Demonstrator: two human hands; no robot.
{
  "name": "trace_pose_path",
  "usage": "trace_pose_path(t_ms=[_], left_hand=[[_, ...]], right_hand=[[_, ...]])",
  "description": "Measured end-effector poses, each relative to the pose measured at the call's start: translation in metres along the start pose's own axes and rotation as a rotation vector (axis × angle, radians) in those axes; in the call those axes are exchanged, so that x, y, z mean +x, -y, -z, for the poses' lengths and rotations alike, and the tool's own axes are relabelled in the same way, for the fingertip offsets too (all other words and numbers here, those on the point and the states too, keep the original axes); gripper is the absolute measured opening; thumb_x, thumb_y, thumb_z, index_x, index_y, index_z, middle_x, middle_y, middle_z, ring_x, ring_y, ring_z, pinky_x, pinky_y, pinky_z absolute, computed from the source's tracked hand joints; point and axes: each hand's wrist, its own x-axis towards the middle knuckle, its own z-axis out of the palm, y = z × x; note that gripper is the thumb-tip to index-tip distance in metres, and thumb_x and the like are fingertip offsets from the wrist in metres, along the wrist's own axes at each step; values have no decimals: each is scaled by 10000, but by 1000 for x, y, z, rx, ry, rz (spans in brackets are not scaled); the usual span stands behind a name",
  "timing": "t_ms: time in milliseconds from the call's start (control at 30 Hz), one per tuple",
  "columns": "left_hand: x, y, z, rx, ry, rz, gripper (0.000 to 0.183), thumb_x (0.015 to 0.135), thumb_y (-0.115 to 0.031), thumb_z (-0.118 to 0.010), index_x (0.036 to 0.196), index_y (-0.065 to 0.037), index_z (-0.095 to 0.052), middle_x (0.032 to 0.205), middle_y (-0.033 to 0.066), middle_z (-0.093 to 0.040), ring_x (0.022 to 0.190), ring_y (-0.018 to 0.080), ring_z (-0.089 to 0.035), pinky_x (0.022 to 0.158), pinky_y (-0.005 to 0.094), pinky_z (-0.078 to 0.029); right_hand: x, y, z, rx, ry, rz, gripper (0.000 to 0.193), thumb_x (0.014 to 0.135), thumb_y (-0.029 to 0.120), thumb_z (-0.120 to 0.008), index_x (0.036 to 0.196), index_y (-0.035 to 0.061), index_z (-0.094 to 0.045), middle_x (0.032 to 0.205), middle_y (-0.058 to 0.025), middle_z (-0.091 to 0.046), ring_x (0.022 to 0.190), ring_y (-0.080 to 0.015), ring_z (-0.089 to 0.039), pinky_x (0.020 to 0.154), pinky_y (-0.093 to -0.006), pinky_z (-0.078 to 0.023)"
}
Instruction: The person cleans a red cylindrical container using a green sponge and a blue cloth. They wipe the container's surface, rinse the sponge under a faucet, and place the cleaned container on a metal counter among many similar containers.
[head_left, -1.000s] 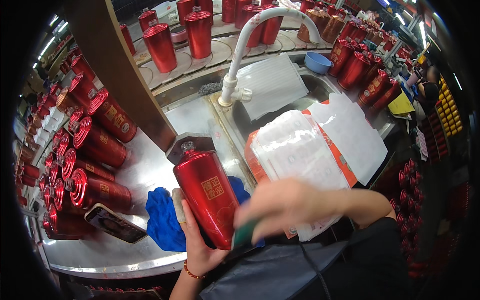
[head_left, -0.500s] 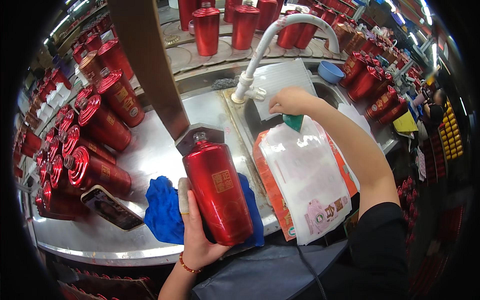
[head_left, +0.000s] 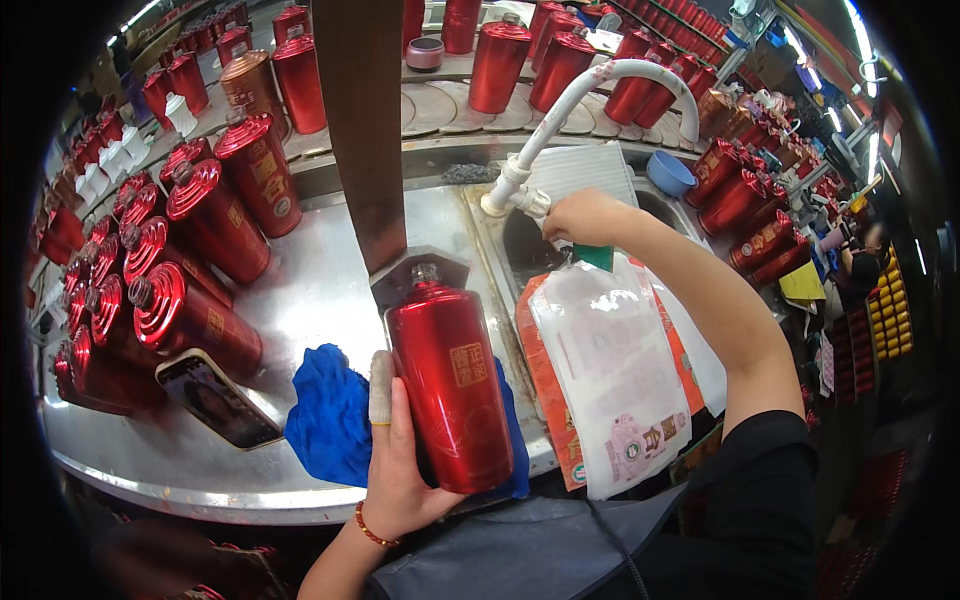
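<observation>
My left hand [head_left: 400,485] grips a shiny red bottle [head_left: 448,385] with a gold square emblem, along its left side and base. A cloth finger cover sits on one finger. The bottle leans back with its neck away from me, over a blue cloth [head_left: 328,415]. My right hand [head_left: 592,218] is closed on a flat green piece [head_left: 597,257] with a pointed corner, just beyond the top edge of translucent printed sheets [head_left: 610,340]. These lie on an orange printed sheet [head_left: 550,375]. Its fingertips are partly hidden from view.
A white curved faucet [head_left: 520,165] stands by the sink [head_left: 525,240], near a blue bowl [head_left: 670,174]. Many red bottles [head_left: 215,220] crowd the left of the metal table. A phone [head_left: 215,398] leans beside them. A brown post [head_left: 362,130] rises behind the bottle.
The view has shifted slightly left. My right hand has drawn a little nearer with the green piece, close to the sheets' top edge. My left hand still grips the bottle, now more upright.
</observation>
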Motion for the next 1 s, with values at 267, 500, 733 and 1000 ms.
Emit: trace_pose_path(t_ms=[267,500,733,1000], left_hand=[[-1,4,-2,-19,-2,-5,1378,686,-359,-950,1615,42,-14,1642,343,-126,1528,508,-172,1218,509,-246],[-3,7,-4,6,-14,10,1394,667,-371,-960,1616,34,-21,1647,335,-108,1533,497,-163,1222,506,-247],[-2,8,-4,-23,-10,10,1412,657,-396,-963,1622,10,-15,1651,333,-87,1539,496,-147,1227,507,-237],[-4,12,-8,-42,-1,21,1421,651,-401,-966,1621,10,-13,1650,338,-81,1542,496,-135,1227,513,-231]], right_hand=[[-12,-3,4,157,-131,-184,147,872,200,-699,999,130,-724,952,-55,-736,923,-304,-695,822,-436,-533],[-13,-25,-3,423,-366,-323,242,837,182,-710,1057,82,-710,901,-78,-733,863,-267,-702,775,-401,-541],[-18,-56,12,530,-610,-446,250,808,172,-694,1026,66,-757,905,-107,-751,865,-269,-719,803,-391,-557],[-37,-82,21,591,-1069,-647,219,865,240,-714,1006,95,-796,864,-101,-759,805,-231,-732,787,-354,-559]])
